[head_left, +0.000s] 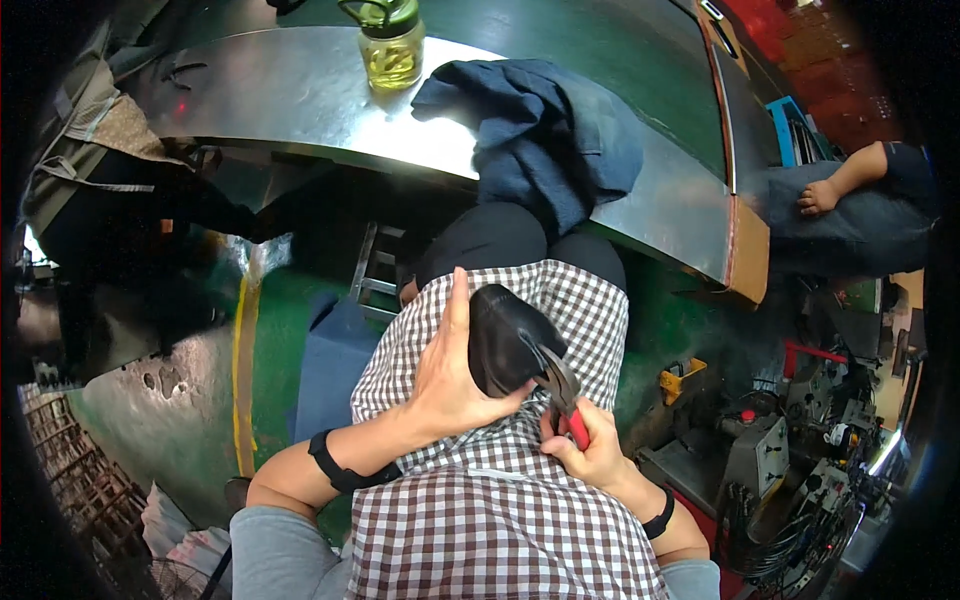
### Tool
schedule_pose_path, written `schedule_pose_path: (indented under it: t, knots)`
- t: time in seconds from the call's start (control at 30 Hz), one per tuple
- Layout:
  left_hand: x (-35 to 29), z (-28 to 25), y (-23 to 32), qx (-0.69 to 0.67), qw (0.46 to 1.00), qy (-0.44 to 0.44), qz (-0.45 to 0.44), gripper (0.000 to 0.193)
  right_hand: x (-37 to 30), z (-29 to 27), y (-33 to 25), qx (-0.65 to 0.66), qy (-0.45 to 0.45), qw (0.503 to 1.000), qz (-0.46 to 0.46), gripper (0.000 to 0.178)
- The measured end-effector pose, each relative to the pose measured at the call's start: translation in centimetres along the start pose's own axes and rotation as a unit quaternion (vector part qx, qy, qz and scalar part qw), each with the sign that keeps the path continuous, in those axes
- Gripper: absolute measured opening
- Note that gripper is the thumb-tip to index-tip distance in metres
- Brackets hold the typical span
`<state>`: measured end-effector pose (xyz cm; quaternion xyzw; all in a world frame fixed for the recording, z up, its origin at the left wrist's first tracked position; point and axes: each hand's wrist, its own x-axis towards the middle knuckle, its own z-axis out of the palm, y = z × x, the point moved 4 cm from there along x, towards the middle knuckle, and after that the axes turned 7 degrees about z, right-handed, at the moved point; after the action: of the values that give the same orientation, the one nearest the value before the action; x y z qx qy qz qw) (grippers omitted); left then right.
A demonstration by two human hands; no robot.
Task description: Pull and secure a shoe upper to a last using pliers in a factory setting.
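My left hand (pixel 450 370) holds a glossy black leather shoe (pixel 508 335) over my lap, one finger stretched up along its side and the thumb under its near end. My right hand (pixel 592 445) is closed round the red handles of a pair of pliers (pixel 562 388). Their metal jaws meet the near right edge of the shoe, where they seem to grip the leather. How much of the edge lies between the jaws is too small to tell. A brown-and-white checked apron (pixel 500 530) covers my lap beneath both hands.
Beyond my knees stands a metal bench (pixel 270 85), with a dark blue cloth (pixel 540 120) and a green-lidded bottle (pixel 391 50) on it. Another person's hand (pixel 820 197) rests at the far right. Machinery (pixel 765 450) stands to my right, a wire crate (pixel 75 470) to my left.
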<state>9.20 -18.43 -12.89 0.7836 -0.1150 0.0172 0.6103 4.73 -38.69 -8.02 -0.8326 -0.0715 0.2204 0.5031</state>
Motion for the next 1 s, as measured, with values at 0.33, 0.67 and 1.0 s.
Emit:
schedule_pose_path:
  t: [0.33,0.67,1.0]
  knots:
    - [-0.6,0.3,0.4,0.012,0.994,0.058,0.092,0.141,0.4,0.4,2.5,-0.019,-0.011,0.991,-0.136,0.041]
    - [-0.8,0.8,0.3,0.016,0.987,0.082,0.137,0.135,0.5,0.5,4.4,-0.047,-0.006,0.976,-0.211,0.042]
    - [-1.0,0.9,0.7,0.022,0.983,0.086,0.161,0.14,-0.4,2.7,9.3,0.012,0.05,0.958,-0.281,0.023]
